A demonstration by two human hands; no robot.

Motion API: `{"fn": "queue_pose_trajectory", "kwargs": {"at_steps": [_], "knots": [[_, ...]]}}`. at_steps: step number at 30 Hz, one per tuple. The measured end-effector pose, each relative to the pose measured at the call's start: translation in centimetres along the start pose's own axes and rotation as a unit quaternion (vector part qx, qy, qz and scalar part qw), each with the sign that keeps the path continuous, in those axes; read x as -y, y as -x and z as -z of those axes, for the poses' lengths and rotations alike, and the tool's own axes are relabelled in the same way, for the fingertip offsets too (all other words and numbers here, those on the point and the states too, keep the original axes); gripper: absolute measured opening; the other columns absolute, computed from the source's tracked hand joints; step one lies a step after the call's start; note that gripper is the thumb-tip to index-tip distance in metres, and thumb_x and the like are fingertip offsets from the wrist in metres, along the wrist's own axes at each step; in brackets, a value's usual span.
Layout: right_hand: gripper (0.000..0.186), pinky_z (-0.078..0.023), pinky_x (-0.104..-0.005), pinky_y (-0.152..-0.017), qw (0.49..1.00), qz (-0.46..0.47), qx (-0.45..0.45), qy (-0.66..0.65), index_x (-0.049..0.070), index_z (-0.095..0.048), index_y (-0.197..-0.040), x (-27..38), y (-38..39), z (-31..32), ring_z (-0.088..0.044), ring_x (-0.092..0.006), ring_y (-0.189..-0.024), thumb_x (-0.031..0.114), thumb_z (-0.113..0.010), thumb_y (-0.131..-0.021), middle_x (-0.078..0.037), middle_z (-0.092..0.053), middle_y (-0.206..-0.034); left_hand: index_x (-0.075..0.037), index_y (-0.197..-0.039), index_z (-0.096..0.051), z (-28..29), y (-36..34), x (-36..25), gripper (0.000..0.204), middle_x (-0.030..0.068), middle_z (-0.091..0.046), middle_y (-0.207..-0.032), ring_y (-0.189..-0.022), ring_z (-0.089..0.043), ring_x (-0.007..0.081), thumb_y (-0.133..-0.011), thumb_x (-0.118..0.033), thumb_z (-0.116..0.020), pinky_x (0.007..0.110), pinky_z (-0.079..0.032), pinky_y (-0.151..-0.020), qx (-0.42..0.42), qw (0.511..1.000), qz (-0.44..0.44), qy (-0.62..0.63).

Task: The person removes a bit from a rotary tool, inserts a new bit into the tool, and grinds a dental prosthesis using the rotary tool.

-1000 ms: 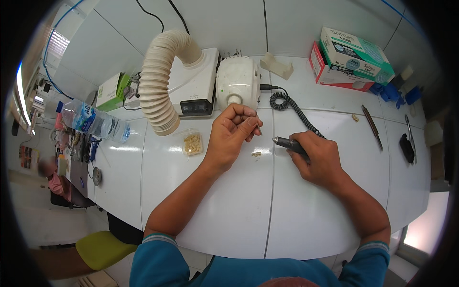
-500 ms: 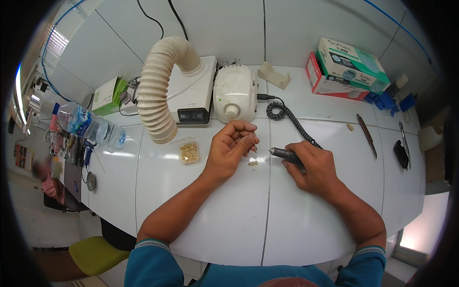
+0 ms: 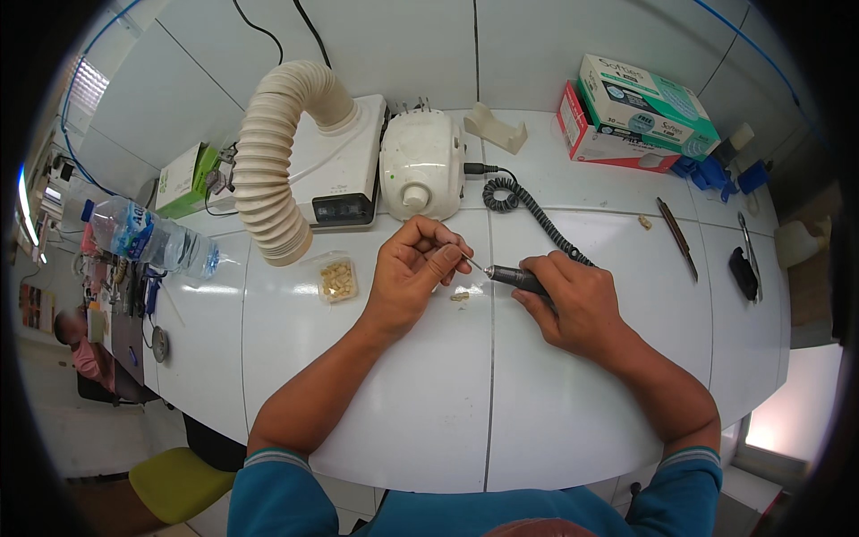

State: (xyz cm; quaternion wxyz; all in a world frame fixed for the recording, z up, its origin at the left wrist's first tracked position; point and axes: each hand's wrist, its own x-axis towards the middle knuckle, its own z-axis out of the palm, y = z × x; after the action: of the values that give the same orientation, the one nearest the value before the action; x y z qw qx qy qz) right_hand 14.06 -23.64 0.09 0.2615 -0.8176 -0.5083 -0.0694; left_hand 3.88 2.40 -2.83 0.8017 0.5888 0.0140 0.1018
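Note:
My left hand [image 3: 403, 282] pinches a thin metal bur [image 3: 474, 263] between thumb and fingertips. The bur's far end meets the nose of a dark rotary handpiece [image 3: 514, 277]; whether it sits inside cannot be made out. My right hand [image 3: 577, 300] is wrapped round the handpiece's body, pointing it left. From there a coiled black cord [image 3: 548, 224] runs up to a white control unit [image 3: 422, 166] with a round knob. Below the fingertips, a small cream-brown piece [image 3: 460, 296] lies on the white table. A clear box of cream tooth-like pieces [image 3: 337, 280] stands left of my left hand.
A ribbed suction hose [image 3: 268, 161] arches over the table, left of the control unit. Farther left lies a water bottle [image 3: 152, 237]. Stacked cartons [image 3: 640, 121] stand at the back right. A brown pen-like tool [image 3: 677, 239] and metal tweezers [image 3: 752, 255] lie at right. Another person sits far left.
The handpiece and the bur have come together; before, a gap lay between them. The whole view has shifted slightly.

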Motion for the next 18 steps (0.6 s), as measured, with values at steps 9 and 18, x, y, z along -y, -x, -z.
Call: {"fn": "queue_pose_trajectory", "kwargs": {"at_steps": [9, 18], "knots": [[0.031, -0.052, -0.0396, -0.058, 1.000, 0.002, -0.002, 0.001, 0.009, -0.070, -0.114, 0.01, 0.03, 0.03, -0.067, -0.0240, -0.070, 0.028, -0.087, -0.097, -0.005, -0.064, -0.090, -0.007, -0.119, -0.062, -0.06, 0.01, 0.14, 0.013, 0.0117, -0.076, -0.114, -0.098, -0.074, 0.0146, -0.114, -0.013, -0.072, 0.026, -0.053, -0.076, 0.012, 1.000, -0.003, -0.003], [0.030, -0.054, -0.0395, -0.057, 0.996, -0.039, -0.073, -0.015, 0.008, -0.074, -0.116, 0.26, 0.29, -0.71, -0.067, -0.0256, -0.064, 0.026, -0.087, -0.097, -0.006, -0.067, -0.089, -0.006, -0.119, -0.061, -0.52, 0.29, -0.24, 0.010, 0.0136, -0.075, -0.118, -0.099, -0.074, 0.0151, -0.114, -0.010, -0.069, 0.028, -0.055, -0.077, 0.014, 0.999, -0.018, -0.035]]}}
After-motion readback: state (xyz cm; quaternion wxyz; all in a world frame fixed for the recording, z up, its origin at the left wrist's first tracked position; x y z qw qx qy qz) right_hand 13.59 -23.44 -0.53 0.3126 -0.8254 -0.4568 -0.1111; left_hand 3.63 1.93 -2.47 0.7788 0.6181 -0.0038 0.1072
